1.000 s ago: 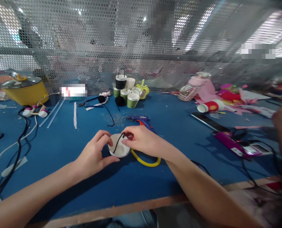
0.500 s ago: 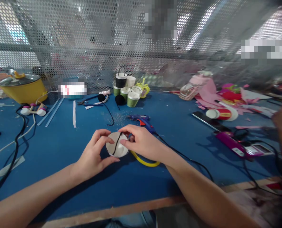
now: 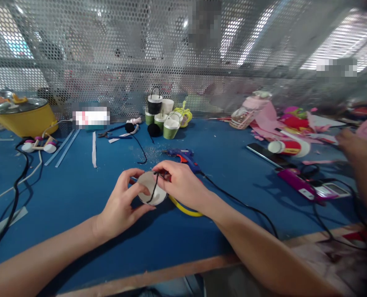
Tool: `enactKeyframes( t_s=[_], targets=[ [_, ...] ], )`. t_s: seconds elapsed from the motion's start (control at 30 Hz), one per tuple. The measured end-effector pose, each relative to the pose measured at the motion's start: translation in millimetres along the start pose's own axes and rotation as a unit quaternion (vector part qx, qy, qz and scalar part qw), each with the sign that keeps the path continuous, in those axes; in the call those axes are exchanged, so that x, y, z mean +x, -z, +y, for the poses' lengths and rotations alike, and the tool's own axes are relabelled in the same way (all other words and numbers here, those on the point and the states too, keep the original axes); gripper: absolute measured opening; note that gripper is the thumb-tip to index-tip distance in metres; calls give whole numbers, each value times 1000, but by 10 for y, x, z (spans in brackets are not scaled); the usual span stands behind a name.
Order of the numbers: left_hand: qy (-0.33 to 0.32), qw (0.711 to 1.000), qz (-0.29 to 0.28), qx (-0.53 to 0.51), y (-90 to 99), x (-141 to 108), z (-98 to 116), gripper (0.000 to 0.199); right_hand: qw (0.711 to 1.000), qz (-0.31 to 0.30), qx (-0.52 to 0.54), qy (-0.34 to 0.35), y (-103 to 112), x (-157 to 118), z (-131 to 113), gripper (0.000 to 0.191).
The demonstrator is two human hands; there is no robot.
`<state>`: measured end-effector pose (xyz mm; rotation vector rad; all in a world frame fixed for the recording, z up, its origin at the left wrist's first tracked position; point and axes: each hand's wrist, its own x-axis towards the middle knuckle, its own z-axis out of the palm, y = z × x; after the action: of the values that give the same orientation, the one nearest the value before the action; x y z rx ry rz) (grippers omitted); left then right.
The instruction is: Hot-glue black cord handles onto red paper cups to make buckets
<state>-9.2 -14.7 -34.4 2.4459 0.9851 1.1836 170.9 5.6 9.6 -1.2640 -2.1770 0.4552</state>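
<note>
A small white paper cup is held just over the blue table, its open top facing me. A black cord runs across its mouth from the far rim to the near rim. My left hand grips the cup from the left, with one finger inside and the thumb below. At the far right rim, my right hand pinches the cord's upper end between thumb and forefinger. Just beyond lies a blue glue gun. A yellow ring-shaped thing is partly hidden beneath my right hand.
Small green cups and a black cup with a handle stand at the back. Pliers and black yarn lie near them. A yellow pot is at left; a phone and another person's hand are at right.
My right thumb has drawn back from inside the cup towards the rim, and the cord's upper end now stands up in my fingers. The other person's hand has moved further into view.
</note>
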Motion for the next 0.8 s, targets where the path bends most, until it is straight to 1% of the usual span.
enactKeyframes(
  t_s=[0.13, 0.37, 0.8],
  targets=[
    [-13, 1000, 2, 24, 3, -13, 13, 16, 1000, 13, -11, 15, -14, 2, -5, 8],
    [-20, 999, 6, 29, 21, -7, 54, 12, 998, 27, -27, 40, 17, -9, -47, 10],
    [-6, 1000, -2, 5, 6, -13, 67, 13, 997, 23, -37, 56, 31, -27, -50, 11]
  ],
)
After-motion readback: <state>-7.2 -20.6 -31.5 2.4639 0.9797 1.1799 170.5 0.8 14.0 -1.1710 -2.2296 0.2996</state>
